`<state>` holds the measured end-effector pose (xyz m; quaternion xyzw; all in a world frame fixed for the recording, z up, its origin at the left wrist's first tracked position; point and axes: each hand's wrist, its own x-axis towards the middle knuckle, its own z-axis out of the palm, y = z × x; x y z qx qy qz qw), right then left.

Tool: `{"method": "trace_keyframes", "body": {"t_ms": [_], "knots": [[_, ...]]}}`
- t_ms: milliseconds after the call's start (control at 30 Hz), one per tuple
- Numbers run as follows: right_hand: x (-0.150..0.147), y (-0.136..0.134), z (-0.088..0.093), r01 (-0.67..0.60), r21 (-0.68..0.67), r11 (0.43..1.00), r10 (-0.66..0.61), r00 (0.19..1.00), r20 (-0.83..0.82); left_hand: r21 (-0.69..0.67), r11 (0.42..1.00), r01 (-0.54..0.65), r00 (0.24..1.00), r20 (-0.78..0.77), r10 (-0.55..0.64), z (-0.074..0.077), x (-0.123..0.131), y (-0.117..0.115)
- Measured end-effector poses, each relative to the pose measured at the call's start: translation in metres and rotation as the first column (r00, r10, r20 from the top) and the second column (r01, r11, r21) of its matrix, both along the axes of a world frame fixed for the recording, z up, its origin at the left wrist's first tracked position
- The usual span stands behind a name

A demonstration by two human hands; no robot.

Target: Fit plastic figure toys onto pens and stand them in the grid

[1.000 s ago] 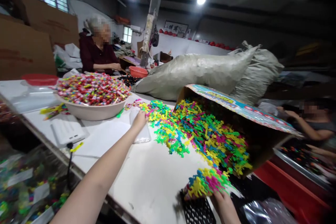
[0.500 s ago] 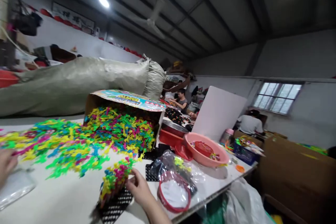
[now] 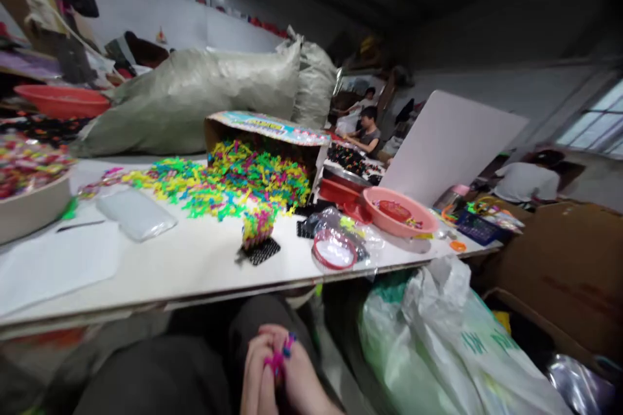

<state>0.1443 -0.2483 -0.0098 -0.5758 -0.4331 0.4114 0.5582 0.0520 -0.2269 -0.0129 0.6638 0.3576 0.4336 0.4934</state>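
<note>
Hands (image 3: 285, 381) dropped to lap (image 3: 185, 369), pinching pink toys (image 3: 276, 359)

On the white worktop (image 3: 195, 266) a cardboard box (image 3: 267, 124) is laid on its side, and a pile of bright plastic pieces (image 3: 228, 181) is spilled out of it. A large grey sack (image 3: 195, 100) is laid behind the box. A pink basin (image 3: 389, 225) is placed near the right end, with a white board (image 3: 452, 142) leaned behind it. At the left a beige bowl (image 3: 29, 211) of sweets is seen. Below the edge a green-white bag (image 3: 438, 337) is seen.
</note>
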Motion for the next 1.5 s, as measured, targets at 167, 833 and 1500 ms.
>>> {"method": "trace_keyframes", "body": {"t_ms": [167, 833, 1500], "knots": [[0.000, -0.028, 0.034, -0.070, -0.089, 0.994, 0.021, 0.885, -0.465, -0.089, 0.989, -0.117, 0.988, 0.093, 0.125, 0.026, 0.005, -0.038], [0.021, -0.021, 0.035, -0.109, -0.165, 0.980, 0.046, 0.938, -0.342, -0.397, 0.916, 0.066, 0.995, -0.037, -0.087, 0.021, -0.027, -0.017], [0.033, -0.033, 0.053, -0.109, -0.175, 0.978, 0.039, 0.931, -0.362, -0.095, 0.993, -0.073, 0.979, -0.195, 0.054, 0.042, -0.044, -0.013]]}}
